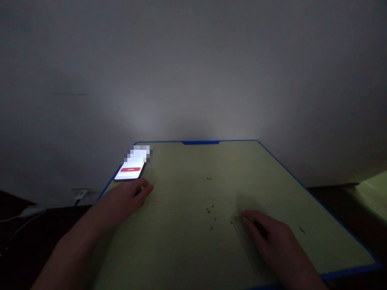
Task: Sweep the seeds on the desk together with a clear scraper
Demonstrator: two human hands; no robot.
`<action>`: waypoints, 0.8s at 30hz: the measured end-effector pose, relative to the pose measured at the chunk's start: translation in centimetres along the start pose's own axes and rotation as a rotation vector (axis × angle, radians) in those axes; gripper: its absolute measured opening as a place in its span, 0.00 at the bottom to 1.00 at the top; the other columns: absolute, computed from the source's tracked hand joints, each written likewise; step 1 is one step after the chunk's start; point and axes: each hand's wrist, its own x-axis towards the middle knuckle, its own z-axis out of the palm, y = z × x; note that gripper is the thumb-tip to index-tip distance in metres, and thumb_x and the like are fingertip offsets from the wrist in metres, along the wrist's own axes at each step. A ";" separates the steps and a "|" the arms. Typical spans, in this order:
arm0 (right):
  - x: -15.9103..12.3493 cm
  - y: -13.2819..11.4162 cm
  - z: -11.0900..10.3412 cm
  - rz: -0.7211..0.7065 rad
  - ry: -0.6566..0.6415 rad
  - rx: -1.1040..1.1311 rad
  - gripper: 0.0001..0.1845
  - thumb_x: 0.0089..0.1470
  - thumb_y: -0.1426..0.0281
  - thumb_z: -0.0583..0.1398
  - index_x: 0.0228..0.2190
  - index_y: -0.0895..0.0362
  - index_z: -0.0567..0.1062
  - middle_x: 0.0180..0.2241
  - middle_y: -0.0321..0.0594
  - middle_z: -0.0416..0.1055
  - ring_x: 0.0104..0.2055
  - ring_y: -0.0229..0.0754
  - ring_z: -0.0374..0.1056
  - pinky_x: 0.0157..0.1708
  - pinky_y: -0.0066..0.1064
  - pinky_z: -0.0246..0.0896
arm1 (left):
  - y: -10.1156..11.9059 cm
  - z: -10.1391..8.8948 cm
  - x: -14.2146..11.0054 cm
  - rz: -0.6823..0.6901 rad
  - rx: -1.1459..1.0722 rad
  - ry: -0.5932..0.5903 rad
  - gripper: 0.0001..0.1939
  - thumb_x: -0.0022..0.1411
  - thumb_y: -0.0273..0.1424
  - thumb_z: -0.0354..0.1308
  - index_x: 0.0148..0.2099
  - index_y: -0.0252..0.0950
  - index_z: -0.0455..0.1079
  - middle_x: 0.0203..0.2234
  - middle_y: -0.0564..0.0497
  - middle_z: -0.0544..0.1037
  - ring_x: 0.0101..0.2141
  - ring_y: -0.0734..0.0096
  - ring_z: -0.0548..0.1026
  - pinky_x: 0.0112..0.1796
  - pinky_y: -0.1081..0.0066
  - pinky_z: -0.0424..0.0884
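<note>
My right hand (269,237) is at the right front of the table. Its thumb and fingertips close on the far end of a clear flat strip (242,237), which looks like thin plastic and runs back toward me, partly hidden under the hand. Just left of the strip lie several tiny brown grains (208,211), too small to identify, one almost touching its edge. At the left, my left hand (133,195) rests near the tabletop, fingers loosely curled, thumb a little apart, nothing visible in it. Beyond it is a lit phone (130,171).
The pale table (181,249) has a blue rim and stands against a grey wall (193,72). A thin reddish-brown sliver (301,229) lies right of my right hand. A plug with a cable (81,195) is low on the wall at left. The room is dim.
</note>
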 end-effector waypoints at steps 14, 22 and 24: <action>0.3 -1.9 1.0 -0.019 -0.049 0.005 0.18 0.59 0.62 0.49 0.39 0.52 0.77 0.40 0.42 0.78 0.40 0.48 0.74 0.38 0.37 0.70 | 0.1 -0.1 -0.5 -0.006 -0.006 0.034 0.24 0.60 0.48 0.41 0.39 0.38 0.70 0.26 0.49 0.76 0.27 0.66 0.73 0.28 0.69 0.65; 0.3 -1.6 0.4 -0.074 -0.081 0.015 0.19 0.59 0.62 0.49 0.39 0.52 0.78 0.38 0.41 0.78 0.38 0.47 0.75 0.35 0.34 0.72 | 0.3 -0.1 -0.6 0.009 0.006 0.027 0.23 0.61 0.46 0.40 0.38 0.38 0.70 0.29 0.48 0.77 0.27 0.67 0.73 0.27 0.71 0.63; 0.0 -1.4 0.4 -0.084 -0.091 0.030 0.18 0.59 0.63 0.50 0.39 0.52 0.78 0.38 0.41 0.79 0.37 0.46 0.76 0.34 0.33 0.73 | 0.3 -0.1 -0.6 0.012 0.016 0.024 0.22 0.61 0.46 0.40 0.38 0.38 0.70 0.29 0.49 0.77 0.28 0.67 0.73 0.28 0.70 0.63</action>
